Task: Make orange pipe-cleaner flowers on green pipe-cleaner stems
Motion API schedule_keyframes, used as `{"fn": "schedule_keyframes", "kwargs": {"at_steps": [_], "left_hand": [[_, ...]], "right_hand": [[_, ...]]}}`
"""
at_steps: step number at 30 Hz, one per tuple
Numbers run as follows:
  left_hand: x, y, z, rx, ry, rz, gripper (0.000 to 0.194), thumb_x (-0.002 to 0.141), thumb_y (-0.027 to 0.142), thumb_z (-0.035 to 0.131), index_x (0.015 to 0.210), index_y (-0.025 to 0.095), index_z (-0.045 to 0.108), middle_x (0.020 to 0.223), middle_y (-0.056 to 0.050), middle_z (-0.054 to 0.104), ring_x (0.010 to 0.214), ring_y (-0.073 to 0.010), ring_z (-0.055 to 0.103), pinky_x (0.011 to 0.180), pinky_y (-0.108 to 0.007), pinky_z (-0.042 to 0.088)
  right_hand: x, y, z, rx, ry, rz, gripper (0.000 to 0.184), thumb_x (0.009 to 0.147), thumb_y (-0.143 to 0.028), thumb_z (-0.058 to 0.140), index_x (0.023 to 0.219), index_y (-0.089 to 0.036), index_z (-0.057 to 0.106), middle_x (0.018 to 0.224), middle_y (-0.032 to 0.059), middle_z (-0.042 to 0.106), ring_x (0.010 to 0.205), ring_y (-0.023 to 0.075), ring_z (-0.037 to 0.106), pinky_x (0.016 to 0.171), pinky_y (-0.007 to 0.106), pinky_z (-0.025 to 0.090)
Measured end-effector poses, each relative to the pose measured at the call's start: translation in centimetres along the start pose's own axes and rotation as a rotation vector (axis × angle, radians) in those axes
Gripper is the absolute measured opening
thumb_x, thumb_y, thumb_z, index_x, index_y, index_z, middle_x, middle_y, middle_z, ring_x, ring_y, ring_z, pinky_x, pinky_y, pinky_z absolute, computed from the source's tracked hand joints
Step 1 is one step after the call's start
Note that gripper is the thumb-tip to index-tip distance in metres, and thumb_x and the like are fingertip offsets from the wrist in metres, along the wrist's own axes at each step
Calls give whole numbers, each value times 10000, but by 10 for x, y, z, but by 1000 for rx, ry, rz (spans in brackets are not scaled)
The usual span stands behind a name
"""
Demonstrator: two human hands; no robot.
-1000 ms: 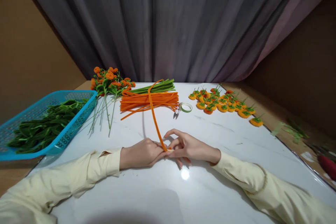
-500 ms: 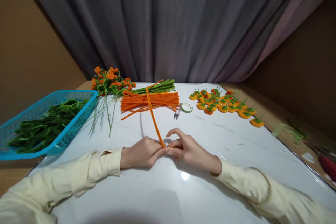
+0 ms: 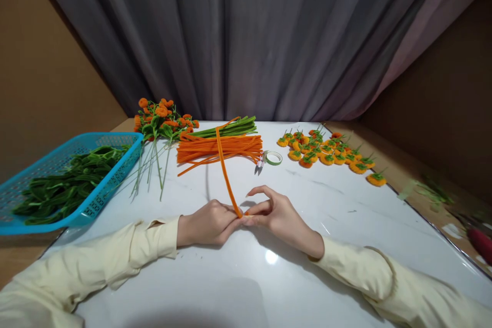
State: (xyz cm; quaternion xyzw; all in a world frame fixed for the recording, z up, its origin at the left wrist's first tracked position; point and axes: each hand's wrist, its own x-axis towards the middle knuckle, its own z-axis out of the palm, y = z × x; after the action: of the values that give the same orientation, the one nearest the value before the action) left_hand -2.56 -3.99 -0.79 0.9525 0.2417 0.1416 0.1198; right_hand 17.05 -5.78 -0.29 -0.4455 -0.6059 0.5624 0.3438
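Glossy white tabletop (image 3: 230,271) is free near-centre; one fuzzy orange strand (image 3: 224,174) obstructs midway, a blue perforated plastic basket (image 3: 102,189) leftward.

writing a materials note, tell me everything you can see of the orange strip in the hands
The orange strip is long, narrow and fuzzy-looking, like pipe cleaner. It rises from the left hand, curving gently and leaning away, its upper part crossing the orange bundle in view. The left fingers pinch it low down; the right hand's fingertips meet there, hiding its lower end.
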Motion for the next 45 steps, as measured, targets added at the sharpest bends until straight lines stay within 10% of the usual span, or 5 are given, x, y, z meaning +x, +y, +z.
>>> {"fn": "schedule_keyframes", "kwargs": {"at_steps": [10,18,38,45], "left_hand": [[8,4,-6,-507,72,-307,356,893,366,400,663,145,560,539,8,497,500,-85,403,509,-208,323],[11,4,-11,-1283,-89,-504,314,812,393,550,631,146,479,423,74,371,369,-44,277,398,-204,196],[14,8,-11,-1544,-214,-648,344,796,428,587,645,135,487,382,90,355,309,-18,191,355,-193,123],[17,4,-11,-1693,-245,-680,342,762,413,643,652,144,462,392,107,302,322,-13,165,351,-170,101]], "right_hand": [[-8,-5,3,-133,76,-137,304,764,-246,644,989,-225,440,807,21,742,753,202,703,695,314,543],[-12,3,3,-477,55,-523,188,878,-189,494,1054,-217,432,839,42,736,742,171,696,645,258,506],[-16,-3,-2,-1338,239,-1478,171,813,-163,563,984,-152,564,811,120,706,606,163,594,446,250,393],[-12,-2,-6,-1353,220,-1507,184,821,-165,533,996,-122,570,807,131,708,617,173,612,440,258,411]]}}
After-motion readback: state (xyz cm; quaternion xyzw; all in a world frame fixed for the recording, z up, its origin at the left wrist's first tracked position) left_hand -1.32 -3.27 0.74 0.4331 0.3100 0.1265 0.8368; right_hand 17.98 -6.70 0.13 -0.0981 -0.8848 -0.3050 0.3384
